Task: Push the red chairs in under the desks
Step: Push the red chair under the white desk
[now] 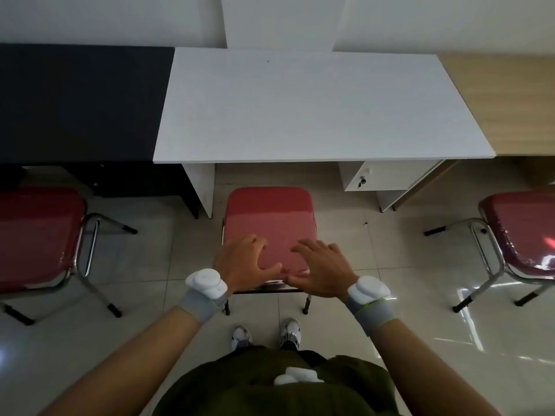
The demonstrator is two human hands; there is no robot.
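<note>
A red padded chair stands on the floor right in front of me, its front edge just short of the white desk. My left hand and my right hand hover over the near part of the chair, fingers spread, holding nothing. Whether they touch the chair I cannot tell. A second red chair stands at the left, before the black desk. A third red chair stands at the right, before the wood-coloured desk.
The white desk has a locked drawer unit under its right side and a side panel at the left; the gap between them faces the middle chair. The floor is glossy pale tile. My shoes stand behind the chair.
</note>
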